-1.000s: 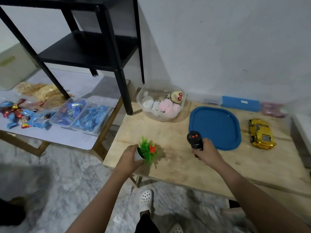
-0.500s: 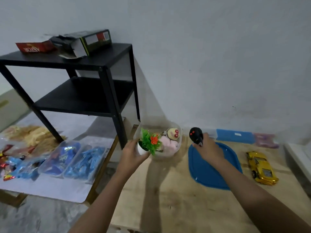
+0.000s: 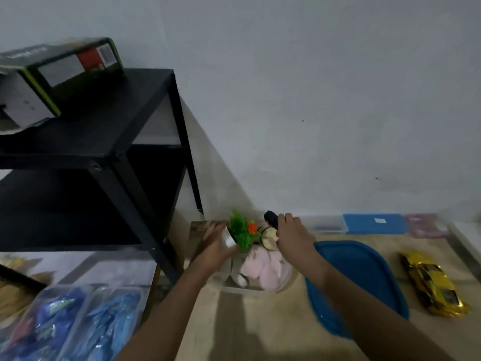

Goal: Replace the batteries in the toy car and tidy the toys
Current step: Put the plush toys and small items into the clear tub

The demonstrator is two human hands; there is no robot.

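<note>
Toy car (image 3: 433, 284) lies well right of right grip (image 3: 292, 234) holding remote (image 3: 270, 218).

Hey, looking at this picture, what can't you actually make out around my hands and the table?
- Head view, remote: mostly covered by the right hand, no buttons discernible.
- Head view, plant pot: partly behind the left hand and motion-blurred; contact with the tub unclear.
- Head view, toy car: underside faces the table, so no battery hatch shows.
- Head view, box on the shelf: cut by the left edge, print blurred.
</note>
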